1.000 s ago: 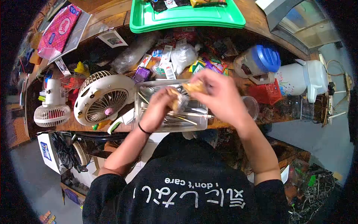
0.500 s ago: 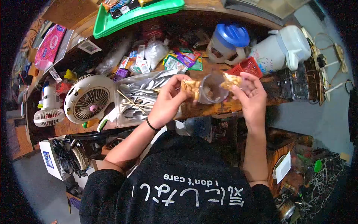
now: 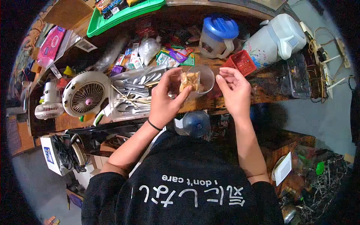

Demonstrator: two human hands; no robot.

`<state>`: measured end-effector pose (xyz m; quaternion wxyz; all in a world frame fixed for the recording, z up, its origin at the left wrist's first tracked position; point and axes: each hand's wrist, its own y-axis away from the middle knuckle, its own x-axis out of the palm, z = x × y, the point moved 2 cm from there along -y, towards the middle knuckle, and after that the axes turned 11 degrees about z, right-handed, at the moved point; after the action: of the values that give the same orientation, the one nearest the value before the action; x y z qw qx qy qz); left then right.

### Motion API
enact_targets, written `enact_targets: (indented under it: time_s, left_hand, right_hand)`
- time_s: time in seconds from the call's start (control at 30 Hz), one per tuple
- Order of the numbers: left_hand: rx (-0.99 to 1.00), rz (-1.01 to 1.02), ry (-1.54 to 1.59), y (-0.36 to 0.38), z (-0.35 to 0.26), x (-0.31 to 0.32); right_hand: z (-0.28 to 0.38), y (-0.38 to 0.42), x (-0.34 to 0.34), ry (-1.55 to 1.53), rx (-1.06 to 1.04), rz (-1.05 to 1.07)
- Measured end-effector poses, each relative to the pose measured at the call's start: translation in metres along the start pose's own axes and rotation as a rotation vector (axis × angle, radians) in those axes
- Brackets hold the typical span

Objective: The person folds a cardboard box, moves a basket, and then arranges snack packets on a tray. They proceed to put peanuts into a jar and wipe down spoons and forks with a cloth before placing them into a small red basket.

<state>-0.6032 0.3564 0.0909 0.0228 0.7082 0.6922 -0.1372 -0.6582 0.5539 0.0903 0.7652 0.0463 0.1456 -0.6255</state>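
My left hand (image 3: 165,95) is closed on a small clear packet of peanuts (image 3: 189,80), thumb in front and fingers behind. The packet overlaps the left side of a clear cup (image 3: 207,77), whose round mouth faces up toward me. Whether the left fingers also touch the cup cannot be made out. Just right of the cup's rim is my right hand (image 3: 239,90), its fingers loosely curled, thumb and forefinger a little apart. No packet shows in it.
Left of the hands lies a clear tray of spoons and forks (image 3: 131,93), then a white fan (image 3: 86,93). Behind are seasoning sachets (image 3: 176,56), a blue-lidded jug (image 3: 219,35), a red basket (image 3: 242,63) and a white thermos (image 3: 272,41). A green tray (image 3: 127,17) sits farther back.
The packet of peanuts in my right hand is gone from its fingers. My left hand's packet has moved closer over the cup. The whole view has shifted slightly.
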Motion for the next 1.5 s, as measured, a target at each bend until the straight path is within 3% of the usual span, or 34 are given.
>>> enact_targets:
  time_s: [0.17,0.23,0.27,0.37,0.43,0.6,0.67,0.77,0.83,0.9,1.0,1.03,1.1,1.17,1.3,1.37,1.5]
  left_hand:
    - [-0.029,0.043,-0.173,-0.005,-0.008,0.007]
    - [0.220,0.045,-0.562,-0.014,-0.009,0.009]
    - [0.299,0.036,-0.605,-0.020,-0.004,0.013]
    - [0.270,0.094,-0.767,-0.033,-0.002,0.021]
    - [0.262,0.159,-0.785,-0.033,-0.001,0.021]
    - [0.243,0.056,-0.475,-0.018,0.013,0.002]
    - [0.158,-0.035,-0.440,-0.007,0.033,-0.020]
    - [0.040,-0.275,-0.725,0.010,0.073,-0.081]
    - [-0.070,-0.385,-0.742,0.030,0.102,-0.131]
    - [-0.147,-0.458,-0.857,0.060,0.110,-0.156]
    - [-0.260,-0.376,-0.899,0.101,0.129,-0.173]
    - [-0.303,-0.351,-0.858,0.112,0.137,-0.175]
    - [-0.333,-0.269,-0.672,0.123,0.143,-0.176]
    - [-0.374,-0.266,-0.490,0.120,0.130,-0.176]
    - [-0.332,-0.260,-0.497,0.132,0.139,-0.180]
    - [-0.353,-0.212,-0.493,0.143,0.134,-0.181]
    - [-0.405,-0.194,-0.441,0.160,0.131,-0.177]
  right_hand:
    - [-0.016,0.014,0.002,0.023,0.061,0.031]
    - [-0.017,0.018,0.007,0.018,0.129,0.075]
    - [-0.016,0.019,0.009,-0.045,0.123,0.083]
    - [-0.009,0.019,0.009,0.005,0.122,0.079]
    - [-0.012,0.019,0.007,0.021,0.113,0.078]
    - [-0.011,0.016,0.009,0.041,0.117,0.043]
    - [-0.001,0.012,0.014,0.108,0.033,-0.014]
    - [0.036,0.006,0.033,0.210,-0.040,-0.044]
    - [0.057,0.006,0.056,0.433,-0.453,-0.054]
    - [0.059,0.008,0.093,0.320,-0.494,0.145]
    - [0.026,0.012,0.147,0.211,-0.019,0.424]
    - [0.012,0.013,0.157,0.209,-0.020,0.437]
    - [-0.013,0.014,0.165,0.664,0.030,0.296]
    - [-0.022,0.013,0.164,0.729,0.098,0.283]
    - [-0.041,0.008,0.166,0.735,0.203,0.401]
    - [-0.045,0.006,0.165,0.569,0.274,0.449]
    - [-0.053,0.033,0.164,0.466,0.282,0.360]
